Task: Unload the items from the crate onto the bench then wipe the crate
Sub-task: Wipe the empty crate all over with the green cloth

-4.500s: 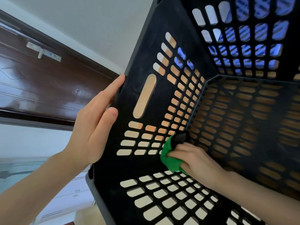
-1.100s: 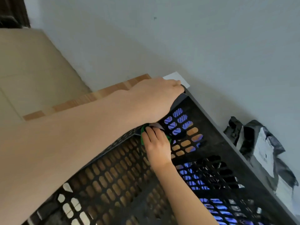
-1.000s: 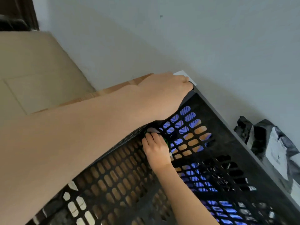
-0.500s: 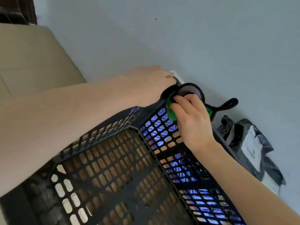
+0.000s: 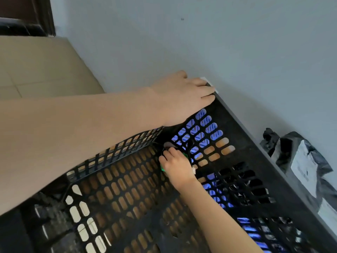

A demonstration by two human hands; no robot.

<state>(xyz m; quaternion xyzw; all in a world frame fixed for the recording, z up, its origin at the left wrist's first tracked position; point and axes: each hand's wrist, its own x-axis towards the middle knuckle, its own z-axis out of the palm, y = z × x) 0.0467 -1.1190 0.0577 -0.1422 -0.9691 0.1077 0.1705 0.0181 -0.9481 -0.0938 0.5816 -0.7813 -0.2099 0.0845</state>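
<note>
Gripping the far corner of the black crate (image 5: 255, 147) with the left hand (image 5: 182, 99), fingers (image 5: 204, 89) bent over the rim. Just past those fingertips, a white slip (image 5: 204, 79) against the grey wall (image 5: 228, 42). To the right of the fingers, just beside the crate's outer side and close to the wall, a crumpled black bag (image 5: 284, 148) with a white label (image 5: 304, 167). To their left and well apart, beige floor tiles (image 5: 40, 66) and a dark door frame (image 5: 43, 15). Stretched across the crate's left side, the left forearm (image 5: 73, 134), hiding much of that side and its rim. Below the left fingers, down in the crate's far corner, the right hand (image 5: 176, 167), fingers (image 5: 171, 152) curled round a green cloth (image 5: 186, 155) and pressing it against the slotted plastic. Only slivers of green in sight, beside the knuckles and at the heel of the hand. Something pale at the right fingertips, too hidden to name. Inside the crate: the right hand and the cloth. Through the slots under and beside the right fingers, the brown wood of the bench (image 5: 221, 143). Through the slots between the two sets of fingers, something blue (image 5: 200, 133), not clear enough to name.
</note>
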